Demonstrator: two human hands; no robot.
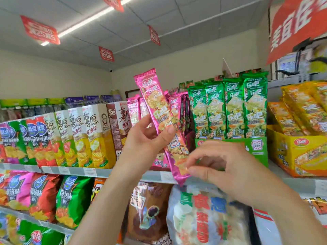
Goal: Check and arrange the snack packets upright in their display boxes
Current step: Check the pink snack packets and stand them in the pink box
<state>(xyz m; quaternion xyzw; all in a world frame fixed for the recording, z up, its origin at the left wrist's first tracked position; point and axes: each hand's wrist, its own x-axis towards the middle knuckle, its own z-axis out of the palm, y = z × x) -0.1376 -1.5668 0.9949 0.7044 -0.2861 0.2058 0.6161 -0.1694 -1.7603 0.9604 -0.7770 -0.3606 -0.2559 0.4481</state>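
Observation:
A long pink snack packet [160, 110] is held up in front of the shelf, tilted with its top to the left. My left hand [146, 138] grips it around the middle. My right hand [221, 165] pinches its lower end with thumb and fingertips. Behind it, more pink packets [174, 106] stand in a pink display box [160, 160] whose front is mostly hidden by my hands. To the right, green packets [228, 106] stand upright in a green box [256, 147]. Yellow packets [300, 106] lean in a yellow box [300, 152] at the far right.
Tall chip cartons [85, 135] line the same shelf to the left. Chip bags [70, 198] and large snack bags [200, 214] fill the shelf below. The shelf edge [99, 171] carries price labels. Red banners [40, 30] hang from the ceiling.

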